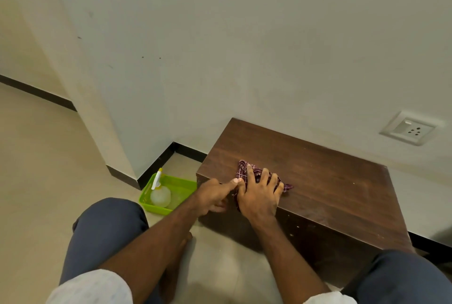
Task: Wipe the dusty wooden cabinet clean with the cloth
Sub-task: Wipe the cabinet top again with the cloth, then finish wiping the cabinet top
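Observation:
A low dark-brown wooden cabinet (322,181) stands against the wall. Pale specks show on its front face. A maroon checked cloth (244,169) lies near the top's front left corner. My right hand (259,193) lies flat on the cloth with fingers spread, pressing it down. My left hand (215,196) sits at the cabinet's left front edge, thumb stretched toward the cloth's left border and touching it; its fingers curl below the edge.
A green plastic basket (181,184) sits on the tiled floor left of the cabinet, holding a clear spray bottle (160,193). A wall socket (408,130) is above the cabinet on the right. My knees frame the bottom of the view.

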